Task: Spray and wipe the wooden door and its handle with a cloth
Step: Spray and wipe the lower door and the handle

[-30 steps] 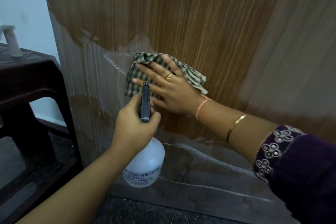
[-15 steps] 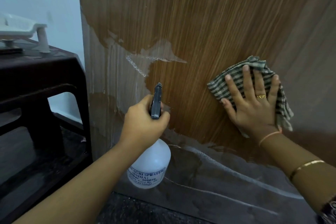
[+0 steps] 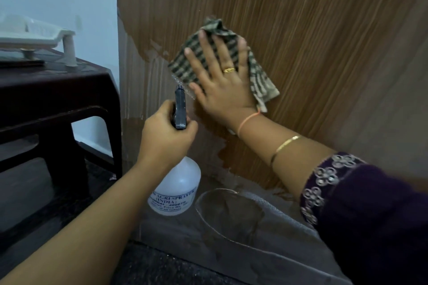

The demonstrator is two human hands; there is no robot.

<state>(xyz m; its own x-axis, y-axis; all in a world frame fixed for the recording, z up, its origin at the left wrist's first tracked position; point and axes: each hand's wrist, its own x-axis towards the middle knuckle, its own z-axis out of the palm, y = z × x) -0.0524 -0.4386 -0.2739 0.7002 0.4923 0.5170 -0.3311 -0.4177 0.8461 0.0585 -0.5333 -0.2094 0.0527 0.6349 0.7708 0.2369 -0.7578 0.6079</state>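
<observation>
From the head view, your right hand [image 3: 222,85] lies flat with straight, spread fingers on the checked cloth [image 3: 261,83], pressing it against the wooden door [image 3: 301,30]. The cloth sits toward the door's left edge. Its bunched top pokes out above your fingertips, and a loose corner hangs down to the right of your wrist. The door's grain runs up and down.

Your left hand [image 3: 164,136] grips the neck of the spray bottle [image 3: 178,187], fingers curled round it under the dark spray head [image 3: 180,109]. The bottle's long axis stands close to upright, white body below your hand. The head points away from you at the door, toward the cloth's lower left corner. Specks between the nozzle and your right thumb look like droplets, though they are too fine to be sure.

The label [image 3: 172,201] reads "AGRI SPRAYER (INDIA)" with "400079" beneath; the rest is too blurred to read.

A paler patch covers the door along its left edge and bottom. Beside that edge stands a dark table [image 3: 58,85] carrying a white plastic rack [image 3: 34,34].
</observation>
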